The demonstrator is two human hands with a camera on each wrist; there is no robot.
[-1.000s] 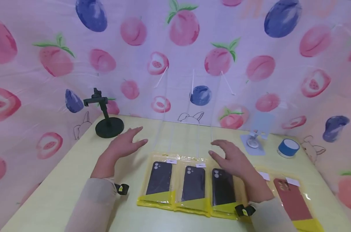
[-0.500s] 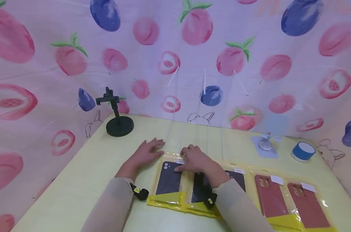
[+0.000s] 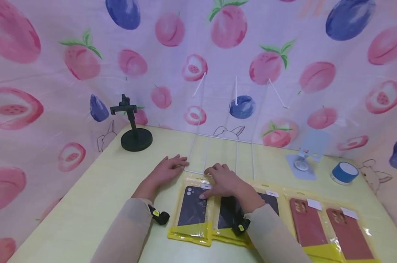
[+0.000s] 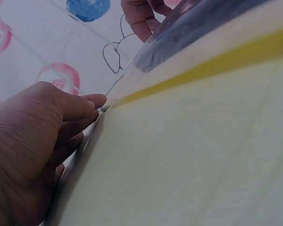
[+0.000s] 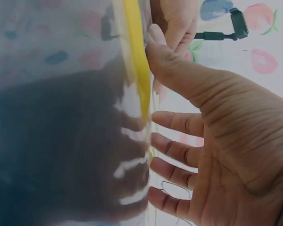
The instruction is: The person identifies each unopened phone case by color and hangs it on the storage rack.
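A packaged phone case (image 3: 191, 212), dark and inside a clear bag with a yellow border, is leftmost in a row on the table. My left hand (image 3: 167, 170) is at its top left corner; in the left wrist view thumb and fingertips (image 4: 96, 100) meet at the bag's corner. My right hand (image 3: 226, 183) grips the same bag at its top right, with the thumb on its face and the fingers (image 5: 177, 148) over its top edge. A white wire rack (image 3: 236, 153) stands just behind the bags, its front corner beside my left fingers. My right forearm partly hides the neighbouring dark cases.
Further right lie red phone cases (image 3: 308, 223) in similar bags. A black phone stand (image 3: 136, 138) is at the back left. At the back right are a pale blue stand (image 3: 311, 146) and a blue and white round object (image 3: 344, 172). A fruit-patterned cloth (image 3: 231, 29) hangs behind.
Both hands have come down onto the leftmost bag, the right one moving left across the row. That bag has since shifted slightly away from its neighbour, and the rack's front bar shows more.
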